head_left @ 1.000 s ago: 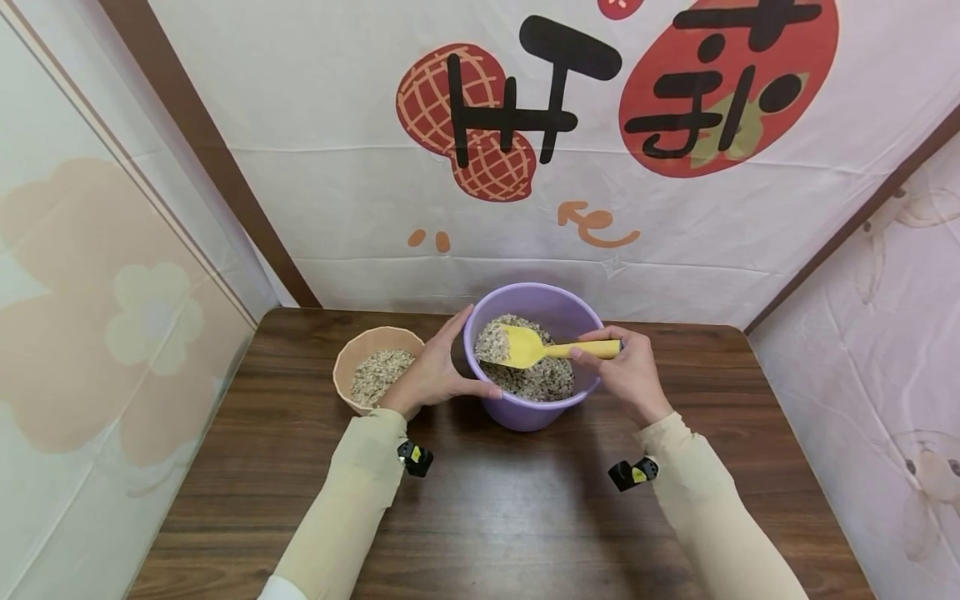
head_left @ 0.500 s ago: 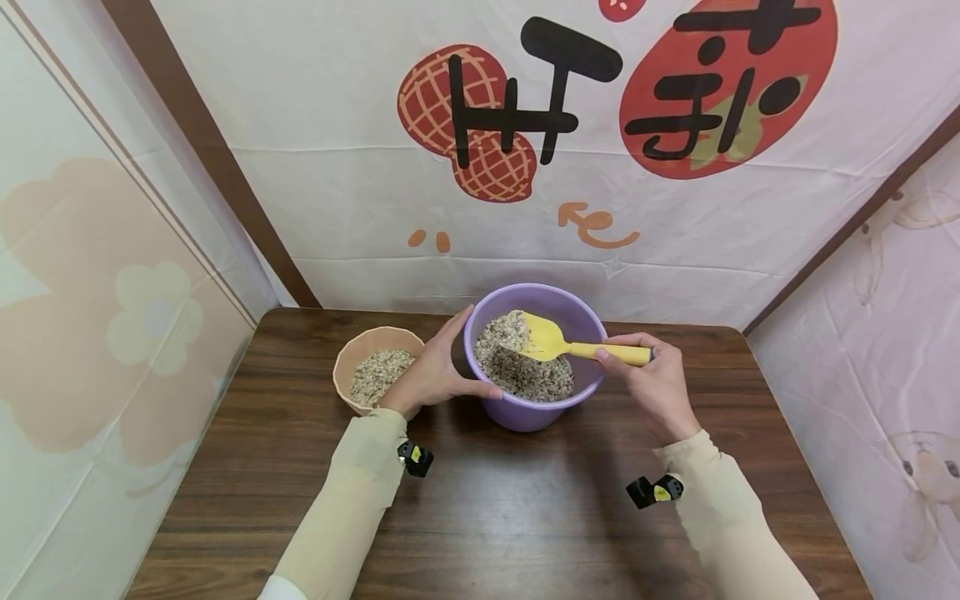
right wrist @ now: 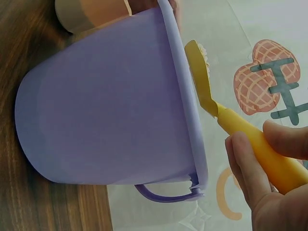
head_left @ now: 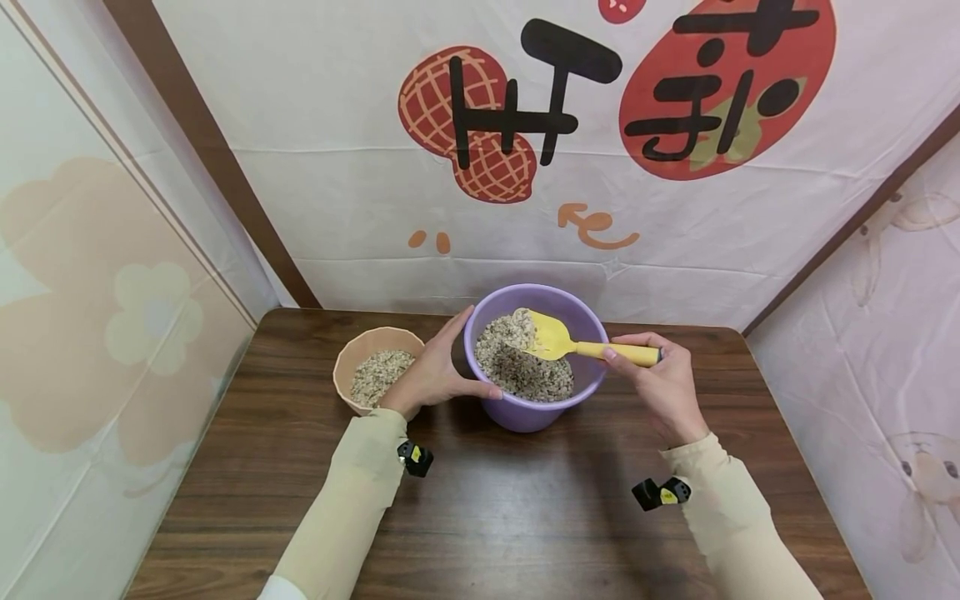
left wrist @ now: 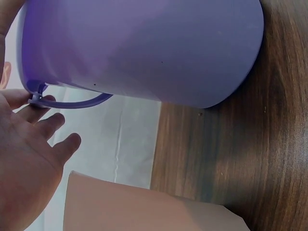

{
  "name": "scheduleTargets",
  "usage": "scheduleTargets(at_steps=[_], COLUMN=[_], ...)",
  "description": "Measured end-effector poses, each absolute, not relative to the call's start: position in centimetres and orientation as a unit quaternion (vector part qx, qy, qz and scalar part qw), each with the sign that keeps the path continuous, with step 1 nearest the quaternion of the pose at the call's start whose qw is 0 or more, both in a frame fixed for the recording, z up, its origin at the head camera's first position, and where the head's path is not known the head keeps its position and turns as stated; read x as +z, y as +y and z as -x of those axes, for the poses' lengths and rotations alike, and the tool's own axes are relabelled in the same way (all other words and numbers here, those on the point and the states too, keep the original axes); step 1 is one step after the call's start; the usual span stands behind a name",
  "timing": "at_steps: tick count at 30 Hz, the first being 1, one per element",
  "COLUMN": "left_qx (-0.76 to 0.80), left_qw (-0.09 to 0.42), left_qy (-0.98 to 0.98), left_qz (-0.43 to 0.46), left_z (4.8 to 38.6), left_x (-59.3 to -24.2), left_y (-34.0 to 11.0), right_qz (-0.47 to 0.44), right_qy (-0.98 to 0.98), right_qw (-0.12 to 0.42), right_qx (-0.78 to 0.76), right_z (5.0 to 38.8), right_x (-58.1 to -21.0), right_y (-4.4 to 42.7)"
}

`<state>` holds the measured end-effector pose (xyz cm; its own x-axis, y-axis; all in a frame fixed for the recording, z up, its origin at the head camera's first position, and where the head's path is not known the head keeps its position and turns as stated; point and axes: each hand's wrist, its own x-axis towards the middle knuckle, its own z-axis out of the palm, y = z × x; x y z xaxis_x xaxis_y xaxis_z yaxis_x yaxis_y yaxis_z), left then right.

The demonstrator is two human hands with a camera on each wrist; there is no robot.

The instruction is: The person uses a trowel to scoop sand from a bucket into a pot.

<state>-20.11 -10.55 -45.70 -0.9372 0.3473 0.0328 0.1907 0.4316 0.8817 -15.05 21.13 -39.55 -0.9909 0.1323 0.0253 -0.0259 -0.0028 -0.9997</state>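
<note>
In the head view, a purple bucket (head_left: 528,417) stands at the back of the table, with pale, dark-flecked grain (head_left: 536,377) inside. My left hand (head_left: 435,367) holds its left side, thumb on the front of the rim and fingers spread toward the back. In the left wrist view, fingertips touch the rim by the handle (left wrist: 72,104). My right hand (head_left: 660,383) grips a yellow scoop (head_left: 551,336) by its handle, thumb opposite the fingers. The scoop's blade, loaded with a heap of grain, is over the bucket at about rim height in the right wrist view.
A peach faceted bowl (head_left: 345,371) with similar grain sits left of the bucket, partly behind my left wrist. The brown wooden table (head_left: 517,517) reaches to a white printed cloth (head_left: 337,200) at the back. Cloth panels also flank it on both sides.
My right hand has drawn the loaded scoop rightward across the bucket, mostly during the first half second, slowing since. The left hand, bucket and bowl have stayed in place.
</note>
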Motion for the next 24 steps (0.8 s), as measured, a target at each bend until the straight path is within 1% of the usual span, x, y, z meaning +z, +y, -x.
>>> scheduleTargets(at_steps=[16,24], left_qx=[0.481,0.470], left_qw=[0.072,0.044], left_qy=[0.858,0.867], left_qz=[-0.167,-0.160], left_z=[20.2,19.4], left_x=[-45.0,-44.1], left_y=[-10.7,-12.0], right_qz=[0.027,0.025], right_qy=[-0.689,-0.692], right_qw=[0.063,0.064], right_qx=[0.721,0.719], right_z=[14.9,14.9], right_x=[-39.7,-39.8], right_y=[21.4,21.6])
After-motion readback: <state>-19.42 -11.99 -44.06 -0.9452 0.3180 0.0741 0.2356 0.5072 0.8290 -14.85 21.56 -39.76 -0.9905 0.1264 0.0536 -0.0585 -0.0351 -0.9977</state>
